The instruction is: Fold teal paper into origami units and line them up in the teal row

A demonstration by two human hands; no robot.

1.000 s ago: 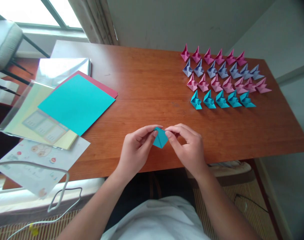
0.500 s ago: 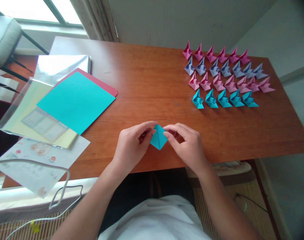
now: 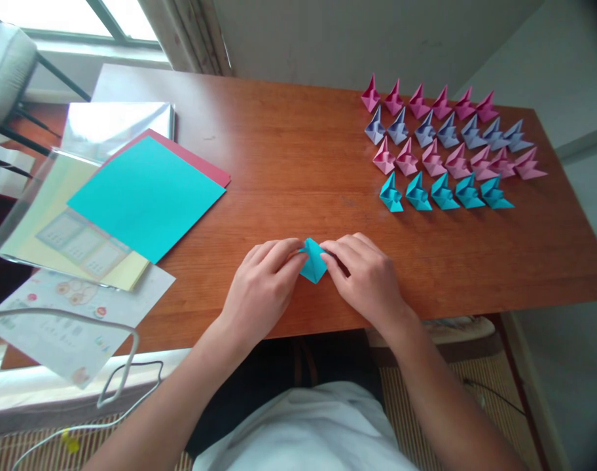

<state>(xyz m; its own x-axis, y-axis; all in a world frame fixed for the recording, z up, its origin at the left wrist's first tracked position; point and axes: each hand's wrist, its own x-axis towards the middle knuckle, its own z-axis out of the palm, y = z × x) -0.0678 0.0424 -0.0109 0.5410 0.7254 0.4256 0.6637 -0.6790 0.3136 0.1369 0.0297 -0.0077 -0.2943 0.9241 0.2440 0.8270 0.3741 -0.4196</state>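
Note:
A small turquoise piece of folded origami paper (image 3: 313,263), diamond-shaped with a crease down its middle, is held just over the near part of the table. My left hand (image 3: 266,281) pinches its left corner between thumb and fingers. On the opposite corner, my right hand (image 3: 364,275) has a similar pinch. The fingertips cover both side corners. Beyond my right hand stands a row of finished turquoise origami figures (image 3: 444,193) with pointed tips.
Behind the turquoise row are rows of light pink (image 3: 433,159), lilac (image 3: 425,131) and dark pink origami figures (image 3: 419,103). Turquoise sheets (image 3: 148,196) lie on the wooden table (image 3: 279,157) at left, over packaged paper (image 3: 28,216). A white cable (image 3: 134,366) hangs by the near left edge.
The folded paper's upper part has shifted between my fingertips, and its top now looks folded differently. My hands have lowered slightly onto it, fingers closer together.

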